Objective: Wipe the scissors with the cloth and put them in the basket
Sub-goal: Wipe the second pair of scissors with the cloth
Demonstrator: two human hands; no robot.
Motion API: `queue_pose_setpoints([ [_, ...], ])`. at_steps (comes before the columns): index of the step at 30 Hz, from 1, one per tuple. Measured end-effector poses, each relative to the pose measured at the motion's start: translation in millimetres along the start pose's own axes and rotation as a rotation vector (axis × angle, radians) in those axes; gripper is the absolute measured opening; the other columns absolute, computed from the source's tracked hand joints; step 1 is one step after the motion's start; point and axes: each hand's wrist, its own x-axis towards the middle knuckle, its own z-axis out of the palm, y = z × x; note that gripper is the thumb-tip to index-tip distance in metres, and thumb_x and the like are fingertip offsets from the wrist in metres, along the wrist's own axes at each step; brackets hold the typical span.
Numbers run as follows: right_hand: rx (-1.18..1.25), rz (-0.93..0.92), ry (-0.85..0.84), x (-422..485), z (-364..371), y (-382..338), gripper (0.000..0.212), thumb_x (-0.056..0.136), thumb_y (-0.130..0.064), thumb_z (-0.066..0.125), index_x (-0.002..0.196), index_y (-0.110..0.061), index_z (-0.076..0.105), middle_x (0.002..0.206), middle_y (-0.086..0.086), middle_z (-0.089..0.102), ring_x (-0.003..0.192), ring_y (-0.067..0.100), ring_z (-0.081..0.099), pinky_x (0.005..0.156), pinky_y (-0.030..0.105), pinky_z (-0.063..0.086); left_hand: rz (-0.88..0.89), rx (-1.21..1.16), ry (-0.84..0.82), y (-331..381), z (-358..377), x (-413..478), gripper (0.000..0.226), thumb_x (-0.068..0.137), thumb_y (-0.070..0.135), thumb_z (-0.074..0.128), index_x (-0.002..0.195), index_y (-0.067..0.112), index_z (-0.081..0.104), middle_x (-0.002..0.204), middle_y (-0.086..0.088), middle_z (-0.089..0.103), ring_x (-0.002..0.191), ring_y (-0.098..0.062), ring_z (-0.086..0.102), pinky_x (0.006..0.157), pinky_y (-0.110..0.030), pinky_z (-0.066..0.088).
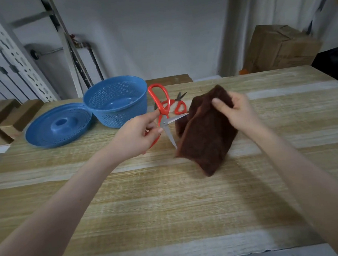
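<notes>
Holding the scissors: the left hand [141, 135] is curled round the lower red plastic handle of the scissors [162, 108], lifted above the middle of the table [168, 206].
Blades: bare grey metal, spread apart; one points into a fold of the cloth [206, 137], the other slants down along the cloth's near edge.
Cloth: dark brown, fuzzy, hanging in a loose folded drape; the right hand [235, 108] pinches its top, thumb in front.
Basket: blue plastic, round, perforated walls [124, 118], standing towards the table's far-left corner.
Lid: a blue perforated disc [58, 125] with a raised hub, touching the basket's left side.
Second scissors: a smaller red-handled pair [179, 105] lying flat near the far edge, behind the cloth.
Table surface: pale wood, streaked grain.
</notes>
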Motion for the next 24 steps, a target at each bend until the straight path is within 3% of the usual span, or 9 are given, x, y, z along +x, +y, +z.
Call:
queue_pose_setpoints([
  [3, 0.041, -0.063, 0.031, 0, 6, -3, 0.017, 0.099, -0.024, 0.053, 0.088, -0.024, 0.066, 0.080, -0.014, 0.070, 0.080, 0.002, 0.066, 0.074, 0.021, 0.052, 0.040, 0.078, 0.005, 3, 0, 2, 0.048, 0.093, 0.026, 0.050, 0.140, 0.035, 0.044, 0.066, 0.016, 0.064, 0.064, -0.012, 0.059, 0.073, -0.043, 0.053],
  [5, 0.142, -0.098, 0.112, -2, 11, -3, 0.022, 0.097, -0.032, 0.048, 0.087, -0.023, 0.066, 0.081, -0.013, 0.070, 0.084, 0.005, 0.065, 0.076, 0.023, 0.051, 0.060, 0.150, 0.019, 4, 1, 3, 0.045, 0.095, 0.021, 0.054, 0.138, 0.031, 0.045, 0.061, 0.023, 0.056, 0.061, -0.008, 0.052, 0.068, -0.042, 0.052],
  [8, 0.210, -0.137, 0.202, -5, 20, -7, 0.029, 0.098, -0.035, 0.041, 0.085, -0.020, 0.063, 0.085, -0.004, 0.064, 0.087, 0.013, 0.061, 0.082, 0.032, 0.049, 0.069, 0.194, 0.034, 6, 4, 4, 0.043, 0.094, 0.021, 0.055, 0.136, 0.029, 0.047, 0.059, 0.016, 0.053, 0.061, -0.010, 0.051, 0.064, -0.041, 0.051],
  [12, -0.253, -0.229, 0.136, -14, 54, -15, 0.033, 0.099, -0.040, 0.036, 0.085, -0.023, 0.059, 0.084, -0.008, 0.056, 0.087, 0.017, 0.055, 0.082, 0.036, 0.043, 0.080, 0.223, 0.054, 12, 13, 6, 0.050, 0.093, 0.021, 0.055, 0.142, 0.026, 0.042, 0.058, 0.017, 0.053, 0.065, -0.016, 0.052, 0.064, -0.038, 0.049],
  [14, -0.557, -0.194, 0.057, -15, 68, -21, 0.034, 0.098, -0.045, 0.036, 0.089, -0.019, 0.055, 0.088, -0.006, 0.053, 0.093, 0.023, 0.056, 0.082, 0.038, 0.041, 0.086, 0.246, 0.078, 16, 16, 8, 0.050, 0.093, 0.021, 0.055, 0.141, 0.023, 0.042, 0.063, 0.016, 0.054, 0.072, -0.019, 0.053, 0.063, -0.037, 0.047],
  [16, -0.684, -0.123, -0.058, -13, 73, -22, 0.035, 0.096, -0.048, 0.041, 0.087, -0.016, 0.054, 0.089, -0.005, 0.058, 0.095, 0.025, 0.059, 0.085, 0.041, 0.045, 0.085, 0.272, 0.096, 18, 18, 9, 0.047, 0.092, 0.020, 0.056, 0.138, 0.020, 0.044, 0.068, 0.012, 0.057, 0.076, -0.022, 0.056, 0.063, -0.037, 0.048],
  [19, -0.421, -0.052, -0.280, -8, 64, -23, 0.037, 0.085, -0.049, 0.050, 0.097, -0.017, 0.066, 0.099, -0.002, 0.069, 0.098, 0.019, 0.064, 0.092, 0.045, 0.048, 0.070, 0.294, 0.085, 18, 19, 8, 0.046, 0.092, 0.019, 0.056, 0.137, 0.019, 0.045, 0.069, 0.013, 0.058, 0.077, -0.022, 0.057, 0.064, -0.038, 0.048],
  [22, -0.178, 0.034, -0.466, -3, 51, -22, 0.018, 0.091, -0.019, 0.058, 0.107, -0.020, 0.066, 0.112, -0.003, 0.068, 0.110, 0.014, 0.062, 0.103, 0.039, 0.044, 0.057, 0.309, 0.065, 18, 22, 8, 0.047, 0.093, 0.021, 0.054, 0.139, 0.020, 0.043, 0.070, 0.015, 0.057, 0.078, -0.021, 0.057, 0.066, -0.038, 0.048],
  [24, -0.160, 0.055, -0.439, -3, 48, -22, 0.015, 0.092, -0.007, 0.059, 0.101, -0.016, 0.067, 0.102, -0.002, 0.070, 0.099, 0.011, 0.064, 0.098, 0.036, 0.048, 0.050, 0.319, 0.064, 21, 26, 10, 0.043, 0.093, 0.020, 0.054, 0.135, 0.016, 0.045, 0.071, 0.014, 0.057, 0.083, -0.023, 0.059, 0.067, -0.038, 0.047],
])
